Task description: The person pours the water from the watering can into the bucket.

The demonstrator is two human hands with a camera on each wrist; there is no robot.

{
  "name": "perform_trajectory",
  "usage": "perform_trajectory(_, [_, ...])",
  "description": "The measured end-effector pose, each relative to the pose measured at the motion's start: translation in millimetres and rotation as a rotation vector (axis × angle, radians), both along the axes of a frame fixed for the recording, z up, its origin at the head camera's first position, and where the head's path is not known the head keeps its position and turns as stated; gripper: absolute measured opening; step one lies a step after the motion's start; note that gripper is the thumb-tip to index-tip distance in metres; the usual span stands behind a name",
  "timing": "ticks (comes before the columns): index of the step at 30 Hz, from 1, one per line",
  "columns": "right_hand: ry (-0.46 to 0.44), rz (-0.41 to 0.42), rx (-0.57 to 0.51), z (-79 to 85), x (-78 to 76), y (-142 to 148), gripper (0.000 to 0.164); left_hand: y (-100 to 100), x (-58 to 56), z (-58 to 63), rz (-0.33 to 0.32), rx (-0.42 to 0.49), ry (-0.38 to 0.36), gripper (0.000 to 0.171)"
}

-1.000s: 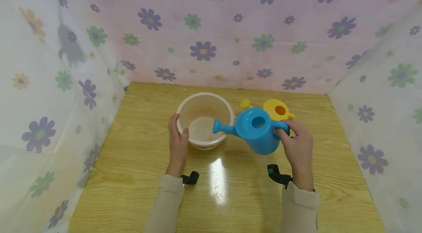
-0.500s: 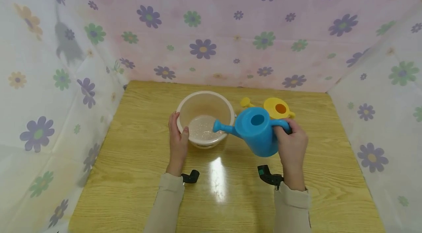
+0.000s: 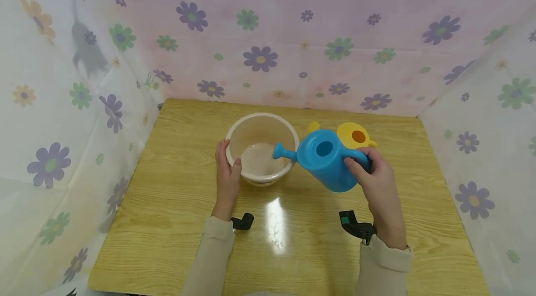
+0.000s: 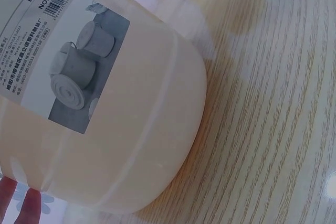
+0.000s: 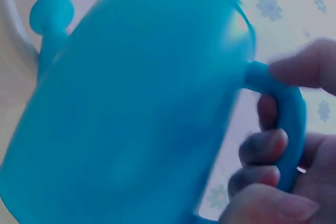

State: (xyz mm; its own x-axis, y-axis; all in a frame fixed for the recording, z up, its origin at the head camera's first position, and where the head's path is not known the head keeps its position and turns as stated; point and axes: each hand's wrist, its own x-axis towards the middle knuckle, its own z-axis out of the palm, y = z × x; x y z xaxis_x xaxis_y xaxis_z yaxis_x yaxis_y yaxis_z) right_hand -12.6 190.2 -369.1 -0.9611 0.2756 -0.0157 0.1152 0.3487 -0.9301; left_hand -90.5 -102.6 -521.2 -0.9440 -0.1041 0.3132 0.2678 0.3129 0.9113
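My left hand (image 3: 227, 186) grips the near-left side of a cream plastic bucket (image 3: 264, 178), thumb over the rim and fingers along the outside. Shallow, rippled clear liquid shows at the bucket's bottom. In the left wrist view, a printed label (image 4: 89, 61) is stuck on its wall, and two fingertips show at the lower left. My right hand (image 3: 381, 189) holds a blue watering can (image 3: 332, 168) by its handle, fingers curled round it in the right wrist view. The can is tilted toward the bucket, its spout end (image 3: 278, 151) above the opening. No stream of water can be made out.
A yellow watering can (image 3: 347, 133) stands behind the blue one, partly hidden by it. The wooden tabletop (image 3: 176, 221) is bounded at the back and sides by flower-patterned sheets (image 3: 284, 68). Each wrist wears a black camera mount.
The blue watering can has risen a little and tips further toward the bucket. My right wrist has swung first left, then right. My left hand stays on the bucket; the head view shifts slightly.
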Motion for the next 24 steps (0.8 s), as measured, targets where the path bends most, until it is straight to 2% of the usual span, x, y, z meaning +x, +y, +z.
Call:
perform_trajectory(4, [-0.01,-0.006,0.02,2.2,0.6,-2.8,0.042,-0.8,-0.7,-0.5,0.0,0.003,0.009,0.053])
perform_trajectory(8, [-0.005,-0.055,0.037,1.2,0.9,-5.8,0.042,-1.0,-0.3,-0.5,-0.008,0.006,-0.001,0.054])
perform_trajectory(15, [0.033,-0.091,0.072,-0.7,3.2,-7.6,0.04,0.8,1.2,1.6,-0.003,0.001,-0.012,0.054])
perform_trajectory(22, [0.074,-0.109,0.14,-2.3,4.7,-11.6,0.039,5.7,12.2,31.0,-0.015,0.037,0.005,0.051])
perform_trajectory(24, [0.078,-0.105,0.152,-2.9,5.7,-12.6,0.038,6.7,14.2,35.9,-0.014,0.037,-0.002,0.051])
